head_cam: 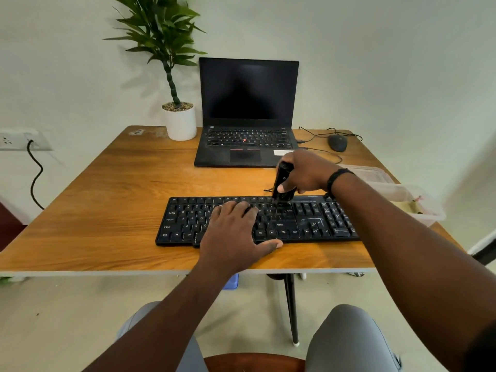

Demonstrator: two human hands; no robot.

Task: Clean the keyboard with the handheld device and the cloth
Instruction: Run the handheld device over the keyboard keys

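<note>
A black keyboard [316,221] lies near the front edge of the wooden table [112,210]; pale streaks mark its right-hand keys. My left hand [236,232] rests flat on the middle keys, fingers spread, thumb at the front edge. My right hand [303,173] grips a black handheld device [280,183], held upright with its lower end on the keys near the top row. A yellowish cloth [405,206] lies in a clear plastic box at the right.
An open black laptop [247,116] stands behind the keyboard, with a potted plant [179,124] to its left and a wired mouse [337,142] to its right. The clear plastic box [429,213] sits at the table's right edge. My knees are below the table.
</note>
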